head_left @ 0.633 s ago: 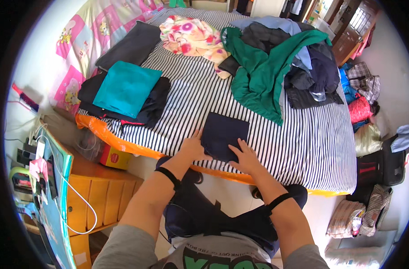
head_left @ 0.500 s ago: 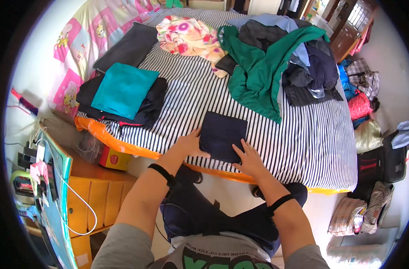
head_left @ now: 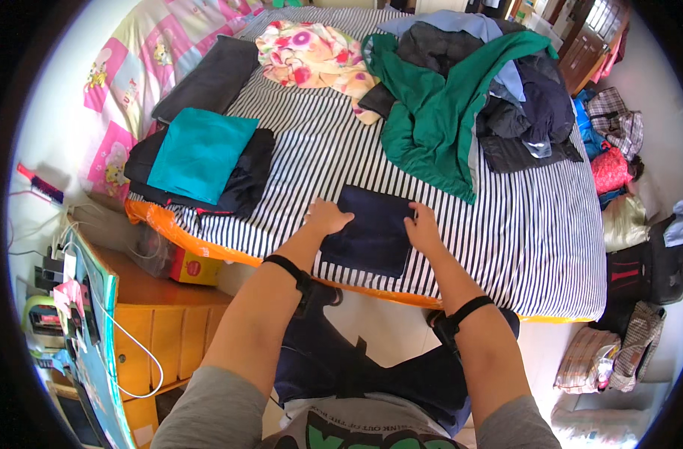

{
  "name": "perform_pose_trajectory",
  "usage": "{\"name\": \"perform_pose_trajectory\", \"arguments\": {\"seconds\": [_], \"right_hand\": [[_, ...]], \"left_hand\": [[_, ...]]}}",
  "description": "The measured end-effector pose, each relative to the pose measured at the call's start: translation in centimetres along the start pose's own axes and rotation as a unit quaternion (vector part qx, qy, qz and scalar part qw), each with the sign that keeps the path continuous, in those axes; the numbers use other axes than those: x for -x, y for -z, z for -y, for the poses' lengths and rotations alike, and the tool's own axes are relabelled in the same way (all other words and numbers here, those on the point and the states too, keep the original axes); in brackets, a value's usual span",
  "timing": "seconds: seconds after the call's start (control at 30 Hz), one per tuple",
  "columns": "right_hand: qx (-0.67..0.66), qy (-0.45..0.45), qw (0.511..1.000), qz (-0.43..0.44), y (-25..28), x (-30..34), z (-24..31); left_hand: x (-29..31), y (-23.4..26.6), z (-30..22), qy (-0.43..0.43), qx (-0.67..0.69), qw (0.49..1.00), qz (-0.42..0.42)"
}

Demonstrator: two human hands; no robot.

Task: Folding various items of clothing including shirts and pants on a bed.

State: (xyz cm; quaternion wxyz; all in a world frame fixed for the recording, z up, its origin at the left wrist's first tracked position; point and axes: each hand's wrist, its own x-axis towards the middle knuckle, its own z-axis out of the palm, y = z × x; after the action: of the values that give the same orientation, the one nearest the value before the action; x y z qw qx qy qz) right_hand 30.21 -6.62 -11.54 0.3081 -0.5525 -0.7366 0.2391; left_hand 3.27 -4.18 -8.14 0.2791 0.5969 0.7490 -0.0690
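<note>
A navy folded garment (head_left: 371,238) lies flat near the front edge of the striped bed; its exact kind does not show. At its left side is my left hand (head_left: 329,218), thumb stretched onto the cloth and fingers apart beyond the edge. My right hand (head_left: 425,227) has its thumb and fingers closed on the upper right edge of the cloth. To the left, a folded teal garment (head_left: 203,156) rests on folded black clothing (head_left: 253,168). A dark green garment (head_left: 431,112) is spread loosely across a heap of clothes farther back.
Dark and light-blue clothes (head_left: 540,112) are heaped at the bed's far right. A flowered cloth (head_left: 311,56) and folded dark grey cloth (head_left: 210,78) lie at the back. A wooden drawer cabinet (head_left: 166,340) stands left; bags (head_left: 588,359) sit on the right floor.
My left hand has moved up along the garment's left side. My right hand has shifted from its lower right part to the upper right edge. The garment's lower part appears wider.
</note>
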Motion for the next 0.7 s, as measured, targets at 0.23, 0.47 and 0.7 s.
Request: {"name": "perform_pose_trajectory", "arguments": {"seconds": [0.23,0.47,0.7], "right_hand": [[-0.009,-0.176,0.982,-0.069,-2.2,-3.5,-4.1],[0.006,-0.19,0.978,-0.08,-3.0,-4.6,-4.5],[-0.038,-0.219,0.97,-0.098,-1.5,-2.5,-2.1]], "left_hand": [[-0.6,-0.7,2.9,-0.056,0.126,0.988,-0.068],[0.2,0.0,3.3,-0.045,0.158,0.984,-0.063],[1.6,0.0,3.1,-0.061,0.135,0.986,-0.074]]}}
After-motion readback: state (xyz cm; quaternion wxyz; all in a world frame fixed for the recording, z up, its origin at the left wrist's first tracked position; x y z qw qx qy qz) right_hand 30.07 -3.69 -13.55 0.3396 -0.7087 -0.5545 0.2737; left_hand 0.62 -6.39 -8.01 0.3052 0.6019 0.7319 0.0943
